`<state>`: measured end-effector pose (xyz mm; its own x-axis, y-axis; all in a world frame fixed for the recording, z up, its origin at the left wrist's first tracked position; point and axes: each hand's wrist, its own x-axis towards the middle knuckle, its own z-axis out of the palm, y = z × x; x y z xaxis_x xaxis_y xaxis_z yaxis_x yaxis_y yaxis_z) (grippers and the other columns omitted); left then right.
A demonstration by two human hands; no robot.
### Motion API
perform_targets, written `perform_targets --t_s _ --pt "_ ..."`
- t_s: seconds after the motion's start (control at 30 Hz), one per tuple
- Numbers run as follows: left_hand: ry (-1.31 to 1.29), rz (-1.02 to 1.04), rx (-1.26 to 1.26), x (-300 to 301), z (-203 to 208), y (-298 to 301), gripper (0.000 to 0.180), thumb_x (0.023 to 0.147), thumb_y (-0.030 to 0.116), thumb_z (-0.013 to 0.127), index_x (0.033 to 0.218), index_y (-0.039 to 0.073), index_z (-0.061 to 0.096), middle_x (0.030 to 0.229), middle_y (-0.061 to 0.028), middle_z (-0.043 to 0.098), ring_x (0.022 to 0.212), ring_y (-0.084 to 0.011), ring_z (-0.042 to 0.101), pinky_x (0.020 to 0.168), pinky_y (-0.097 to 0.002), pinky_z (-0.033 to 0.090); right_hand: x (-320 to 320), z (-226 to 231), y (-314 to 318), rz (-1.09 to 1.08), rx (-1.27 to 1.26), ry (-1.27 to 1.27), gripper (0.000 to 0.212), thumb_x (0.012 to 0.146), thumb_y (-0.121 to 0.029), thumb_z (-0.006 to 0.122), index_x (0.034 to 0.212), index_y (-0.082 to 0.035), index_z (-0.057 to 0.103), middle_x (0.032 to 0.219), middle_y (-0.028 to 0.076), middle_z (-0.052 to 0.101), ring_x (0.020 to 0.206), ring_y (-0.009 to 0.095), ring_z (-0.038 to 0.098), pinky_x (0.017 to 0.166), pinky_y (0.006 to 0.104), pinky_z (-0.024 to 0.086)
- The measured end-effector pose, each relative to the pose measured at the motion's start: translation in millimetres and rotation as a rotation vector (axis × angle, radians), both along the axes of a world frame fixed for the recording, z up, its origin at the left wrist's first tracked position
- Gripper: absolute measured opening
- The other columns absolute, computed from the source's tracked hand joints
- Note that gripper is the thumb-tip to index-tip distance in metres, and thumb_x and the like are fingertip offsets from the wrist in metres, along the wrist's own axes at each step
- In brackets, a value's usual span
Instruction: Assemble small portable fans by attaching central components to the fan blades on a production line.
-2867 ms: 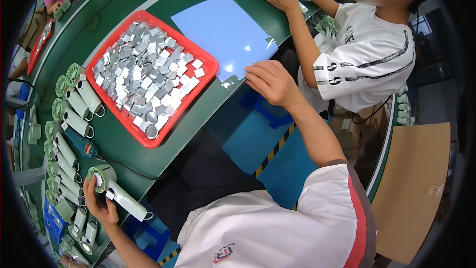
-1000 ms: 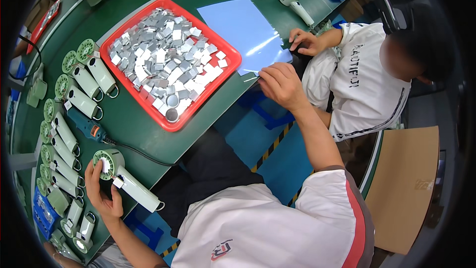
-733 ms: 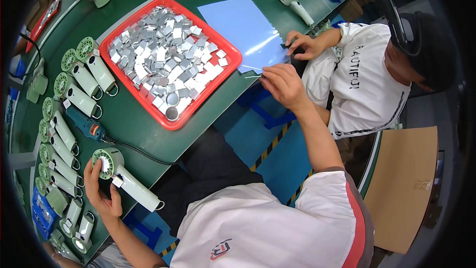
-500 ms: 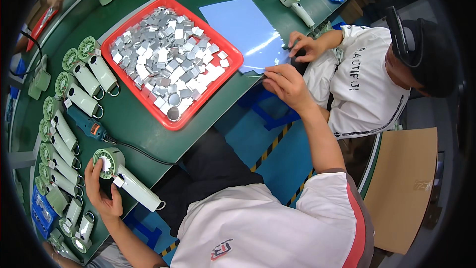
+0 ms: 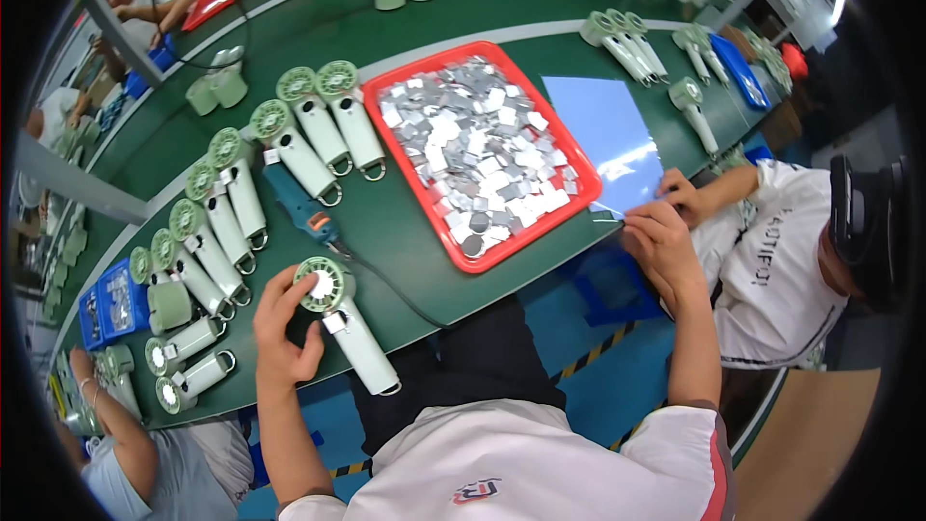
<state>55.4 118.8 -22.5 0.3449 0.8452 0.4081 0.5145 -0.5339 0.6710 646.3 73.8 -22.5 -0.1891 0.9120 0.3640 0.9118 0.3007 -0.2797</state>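
Note:
My left hand [image 5: 283, 333] is closed around the edge of the round green head of a white handheld fan [image 5: 359, 342]. This fan lies at the table's near edge, its handle and wire loop pointing toward me. A small white square piece sits where head meets handle. My right hand [image 5: 666, 246] is pinched at the near corner of a shiny blue sheet [image 5: 603, 140], which lies flat beside the red tray. Whatever small thing may be between those fingertips is hidden. A co-worker's hand [image 5: 685, 198] is close behind my right hand, by the same sheet.
The red tray [image 5: 424, 195] holds many small silvery-white square pieces. A blue-green power screwdriver [image 5: 299, 203] with a dark cable lies left of it. Several fans [image 5: 231, 193] line the left side, near a blue bin [image 5: 116, 299]. Co-workers sit on both sides.
My view has turned, so the table and everything on it appear farther right. My left hand stays at the fan and my right hand at the sheet's corner.

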Motion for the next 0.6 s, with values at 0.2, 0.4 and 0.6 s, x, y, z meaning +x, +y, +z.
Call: perform_targets --t_s 0.2,0.4,0.6 --pt "0.007 0.013 -0.005 -6.5 -5.5 1.9 0.064 0.072 0.006 0.065 0.136 -0.002 0.072 0.139 -0.0286 0.067 0.126 -0.0446 0.068 0.113 -0.0481 0.051 -6.0 -2.6 8.1 0.01 0.058 0.01 0.016 0.09 -0.002 0.083 0.105 -0.001 0.077 0.107 0.012 0.075 0.1 0.031 0.072 0.089 0.0413 0.059" --pt "0.028 0.02 0.016 -14.8 -10.2 10.2 0.068 0.072 0.005 0.063 0.139 -0.004 0.07 0.141 -0.03 0.065 0.128 -0.0442 0.066 0.115 -0.047 0.048 -16.4 5.5 11.8 -0.05 0.06 0.057 0.012 0.095 -0.002 0.078 0.107 -0.001 0.076 0.113 0.012 0.078 0.106 0.03 0.073 0.094 0.0394 0.059" --pt "-0.001 0.011 -0.024 -18.0 -4.6 2.7 0.068 0.073 0.006 0.063 0.14 -0.004 0.07 0.142 -0.03 0.065 0.128 -0.0439 0.067 0.115 -0.0472 0.049 -29.3 15.7 15.7 -0.143 0.048 0.128 0.012 0.094 -0.001 0.079 0.105 -0.001 0.076 0.114 0.013 0.079 0.107 0.031 0.075 0.094 0.0405 0.06"
